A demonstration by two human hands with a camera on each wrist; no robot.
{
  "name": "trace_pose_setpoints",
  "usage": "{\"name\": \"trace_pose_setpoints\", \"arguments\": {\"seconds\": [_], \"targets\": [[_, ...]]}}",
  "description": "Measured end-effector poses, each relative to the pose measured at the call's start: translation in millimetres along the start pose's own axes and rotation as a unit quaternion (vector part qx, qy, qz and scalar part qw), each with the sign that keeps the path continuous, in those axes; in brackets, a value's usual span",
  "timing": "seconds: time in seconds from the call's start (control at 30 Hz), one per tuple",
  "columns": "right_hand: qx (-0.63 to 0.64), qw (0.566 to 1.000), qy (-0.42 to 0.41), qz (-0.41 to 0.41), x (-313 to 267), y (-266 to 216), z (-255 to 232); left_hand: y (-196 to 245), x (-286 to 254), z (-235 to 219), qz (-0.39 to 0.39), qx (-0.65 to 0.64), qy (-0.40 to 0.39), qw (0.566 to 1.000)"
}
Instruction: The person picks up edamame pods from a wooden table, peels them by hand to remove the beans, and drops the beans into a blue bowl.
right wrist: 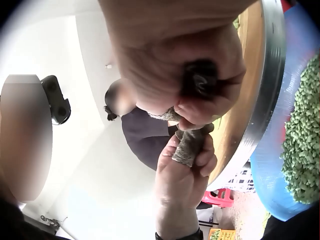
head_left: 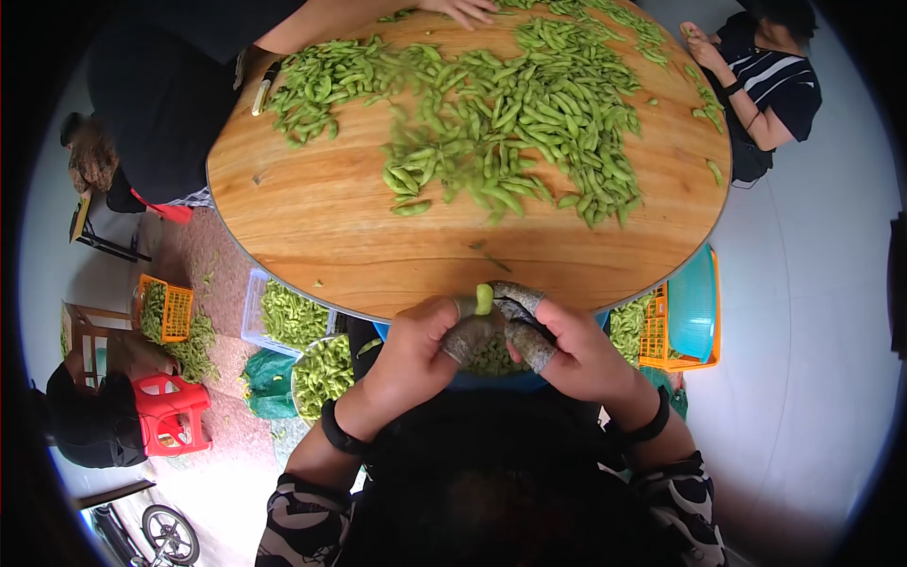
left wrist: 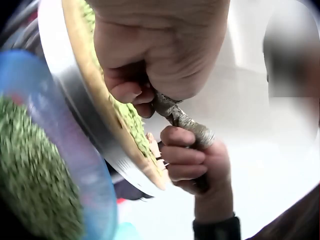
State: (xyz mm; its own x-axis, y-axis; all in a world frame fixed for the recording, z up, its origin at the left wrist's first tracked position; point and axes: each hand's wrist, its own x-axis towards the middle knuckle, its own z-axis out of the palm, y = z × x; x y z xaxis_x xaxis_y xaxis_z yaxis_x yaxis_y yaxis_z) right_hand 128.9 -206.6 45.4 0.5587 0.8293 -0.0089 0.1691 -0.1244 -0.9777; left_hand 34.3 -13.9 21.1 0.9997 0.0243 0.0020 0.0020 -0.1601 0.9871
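Note:
A green soybean pod [head_left: 485, 300] is between the hands' fingertips, close in front of the table edge. My left hand [head_left: 412, 348] pinches it with wrapped thumb and finger. From the other side my right hand [head_left: 588, 352] meets it with curled fingers, the wrapped tips right at the pod. Worn grey tape [left wrist: 192, 126] covers several of these digits. A dark shiny thing [right wrist: 199, 80] shows among the right hand's curled fingers. Below the hands, a blue basin [left wrist: 107, 197] contains many shelled green beans [right wrist: 304, 135]. In the wrist views, the hands hide the pod.
A round wooden table [head_left: 312, 213] bears a wide heap of soybean pods [head_left: 567, 113] and a knife [head_left: 265, 90]. Crates [head_left: 253, 312] of pods, a red stool [head_left: 175, 406] and a turquoise basket [head_left: 693, 307] stand around it. Other people sit at the table's far sides.

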Motion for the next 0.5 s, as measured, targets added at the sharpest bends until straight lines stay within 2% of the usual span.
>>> {"name": "trace_pose_setpoints", "arguments": {"seconds": [0.03,0.07,0.1,0.17,0.2,0.23,0.27,0.3,0.33,0.37,0.4,0.43,0.47,0.5], "targets": [[0.007,1.0,-0.01,0.014,0.2,-0.6,-0.7,6.8,-0.3,-1.4,0.071,0.155,0.026,0.985],[0.008,1.0,-0.009,0.015,1.0,0.4,0.1,10.5,-1.0,-2.0,0.139,0.304,0.051,0.941],[0.006,1.0,-0.008,0.007,2.6,2.0,1.7,9.7,-1.9,-1.7,0.139,0.304,0.05,0.941],[0.003,1.0,-0.007,-0.002,2.3,1.9,2.8,5.6,-4.1,-0.8,0.137,0.4,0.039,0.905],[0.099,0.991,-0.028,0.086,0.7,0.2,3.6,0.5,-4.3,-1.8,0.137,0.4,0.039,0.905],[0.192,0.965,-0.048,0.172,0.2,-1.2,3.8,-6.5,-4.6,-4.0,0.125,0.217,0.004,0.968],[0.193,0.965,-0.049,0.173,0.0,-1.6,2.4,-10.6,-5.4,-6.9,0.108,0.025,-0.032,0.993],[0.359,0.906,-0.093,0.207,-1.6,-1.2,0.8,-9.1,-7.8,-12.2,0.104,0.025,-0.033,0.994],[0.512,0.816,-0.133,0.233,-3.2,-0.2,-0.7,-4.8,-9.7,-18.1,-0.052,-0.169,-0.086,0.98],[0.515,0.815,-0.131,0.234,-2.0,1.6,-2.8,-2.2,-10.4,-20.9,-0.204,-0.351,-0.132,0.904],[0.51,0.81,-0.148,0.25,1.2,3.9,-5.7,-2.7,-8.6,-16.7,-0.206,-0.35,-0.135,0.904],[0.504,0.805,-0.166,0.265,2.4,5.0,-7.3,-3.6,-4.7,-8.3,-0.074,-0.15,-0.07,0.983],[0.504,0.806,-0.164,0.265,0.7,4.1,-4.8,-3.8,-2.3,-2.1,0.064,0.058,0.002,0.996],[0.408,0.87,-0.107,0.254,-1.5,2.1,0.6,-1.9,-2.2,0.2,0.064,0.058,0.002,0.996]]}}
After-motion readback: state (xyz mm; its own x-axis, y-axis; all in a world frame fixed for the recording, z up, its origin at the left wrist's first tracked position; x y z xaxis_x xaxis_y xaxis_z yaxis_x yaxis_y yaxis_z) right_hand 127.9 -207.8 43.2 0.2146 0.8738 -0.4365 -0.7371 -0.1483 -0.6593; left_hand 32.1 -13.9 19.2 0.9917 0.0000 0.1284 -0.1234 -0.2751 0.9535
